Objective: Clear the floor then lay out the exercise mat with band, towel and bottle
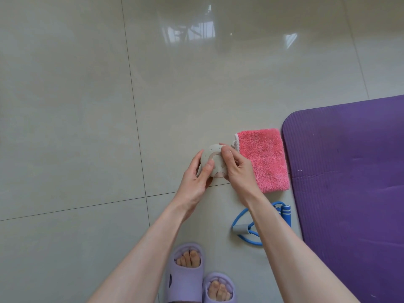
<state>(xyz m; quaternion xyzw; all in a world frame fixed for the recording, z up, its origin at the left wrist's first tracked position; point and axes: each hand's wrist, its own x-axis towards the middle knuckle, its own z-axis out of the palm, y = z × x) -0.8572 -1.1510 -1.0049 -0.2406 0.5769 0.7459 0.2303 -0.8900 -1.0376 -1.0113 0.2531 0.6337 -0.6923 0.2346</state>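
A purple exercise mat (349, 182) lies unrolled on the tiled floor at the right. Left of it lies a folded pink towel (265, 158). A blue resistance band (242, 228) with grey and blue handles lies on the floor below the towel, partly hidden by my right forearm. Both my hands hold a round, off-white object (213, 159) with a pink ring and small holes on top, just left of the towel. My left hand (196, 178) grips its left side with the thumb on top. My right hand (236, 169) grips its right side.
Glossy beige floor tiles (87, 106) stretch to the left and far side. My feet in lilac slippers (185, 274) stand at the bottom centre, close to the band.
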